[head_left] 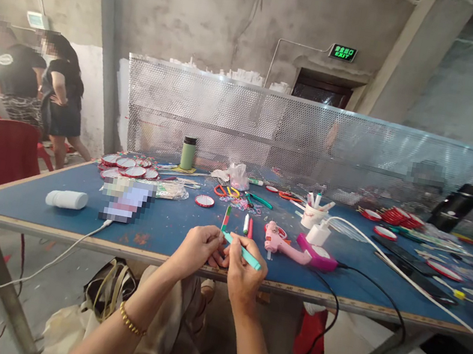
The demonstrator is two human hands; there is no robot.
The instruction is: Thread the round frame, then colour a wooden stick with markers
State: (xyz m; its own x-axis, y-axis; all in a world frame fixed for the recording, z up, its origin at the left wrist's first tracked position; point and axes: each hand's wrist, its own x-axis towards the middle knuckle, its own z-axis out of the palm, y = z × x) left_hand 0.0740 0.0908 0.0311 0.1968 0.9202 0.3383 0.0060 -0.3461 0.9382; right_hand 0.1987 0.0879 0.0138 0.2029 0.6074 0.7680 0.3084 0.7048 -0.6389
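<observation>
left hand (199,248) pinches teal pen (243,251) tip, right hand (242,272) grips its barrel at counter (29,210) edge | risk: pen slips floorward, or elbow snags pink glue gun (286,245) cord, possibly hot

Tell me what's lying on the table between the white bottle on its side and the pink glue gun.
In the head view, a blurred-out flat item lies between the white bottle and pink glue gun, then some marker pens nearer the gun.

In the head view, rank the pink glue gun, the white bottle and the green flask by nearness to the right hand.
From the right hand:
1. Pink glue gun, just right of it.
2. Green flask, at the table's far side.
3. White bottle, far left.
</observation>
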